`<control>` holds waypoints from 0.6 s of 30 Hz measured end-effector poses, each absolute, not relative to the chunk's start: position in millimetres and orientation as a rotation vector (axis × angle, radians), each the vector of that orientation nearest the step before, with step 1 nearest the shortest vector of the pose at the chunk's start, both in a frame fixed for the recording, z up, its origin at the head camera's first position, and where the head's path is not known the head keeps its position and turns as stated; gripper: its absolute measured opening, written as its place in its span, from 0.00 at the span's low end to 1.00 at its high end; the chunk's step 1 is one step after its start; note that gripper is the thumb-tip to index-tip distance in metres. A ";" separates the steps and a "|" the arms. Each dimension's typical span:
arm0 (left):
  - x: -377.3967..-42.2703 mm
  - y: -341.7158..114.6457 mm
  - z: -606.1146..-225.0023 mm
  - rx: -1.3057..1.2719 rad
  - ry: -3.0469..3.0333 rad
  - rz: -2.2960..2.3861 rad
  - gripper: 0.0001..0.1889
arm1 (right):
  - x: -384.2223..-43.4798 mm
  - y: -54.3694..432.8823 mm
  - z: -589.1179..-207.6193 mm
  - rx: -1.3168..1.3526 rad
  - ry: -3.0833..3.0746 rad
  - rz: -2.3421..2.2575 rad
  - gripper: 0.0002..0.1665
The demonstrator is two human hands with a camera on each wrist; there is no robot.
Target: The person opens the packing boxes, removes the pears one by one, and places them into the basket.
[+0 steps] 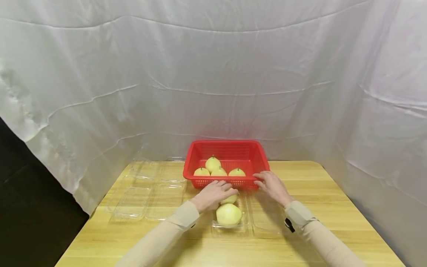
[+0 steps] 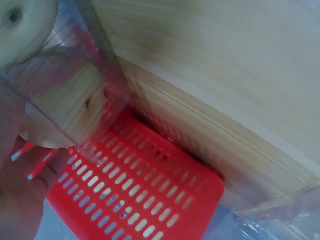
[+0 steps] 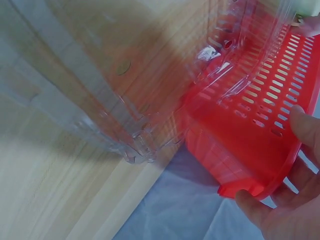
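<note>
A: Head view first. A red basket (image 1: 230, 157) stands at the far middle of the table (image 1: 333, 200) with four pears (image 1: 218, 168) inside. In front of it lies an open clear tray (image 1: 267, 218) with one pear (image 1: 228, 214) in it and a second pear (image 1: 230, 199) just behind, under the left hand (image 1: 213, 193).

B: And the fingers?

A: The left hand's fingers lie over that second pear, lightly curved, tips near the basket wall. The right hand (image 1: 271, 184) rests on the basket's near right rim, fingers together.

B: How would you do this well?

A: I'd judge it wants a steady basket — right hand bracing the rim — while the left seats the pear fully in its hollow, without knocking the tray.

B: Left wrist view?

A: Blurred. Basket (image 2: 145, 195) slots below, a pear (image 2: 65, 110) seen through clear plastic (image 2: 95, 65), fingers (image 2: 25, 200) at the lower left. Whether they actually clamp the fruit I can't tell here.

B: Right wrist?

A: The basket (image 3: 260, 120) corner sits between thumb and fingers (image 3: 305, 125) — a loose hold, fingers curled around the rim. The tray (image 3: 125, 135) edge is close beside it.

B: What's hidden?

A: The left palm covers most of the second pear. More clear trays (image 1: 143, 193) lie at the left, but their outlines are hard to make out against the wood.
</note>
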State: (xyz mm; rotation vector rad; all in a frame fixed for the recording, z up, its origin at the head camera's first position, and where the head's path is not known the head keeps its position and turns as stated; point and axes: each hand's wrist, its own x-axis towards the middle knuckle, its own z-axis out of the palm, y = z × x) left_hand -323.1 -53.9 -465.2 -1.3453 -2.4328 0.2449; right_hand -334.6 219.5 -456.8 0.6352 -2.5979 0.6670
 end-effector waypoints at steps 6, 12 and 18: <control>-320.1 -63.2 -461.4 -1.338 -2.372 0.263 0.36 | -333.4 218.8 -455.2 0.614 -2.637 0.674 0.19; -314.5 -70.4 -457.4 -1.340 -2.284 0.277 0.38 | -334.1 218.1 -457.9 0.608 -2.643 0.669 0.18; -313.3 -73.2 -449.7 -1.327 -2.300 0.161 0.40 | -334.2 218.3 -458.2 0.604 -2.643 0.669 0.19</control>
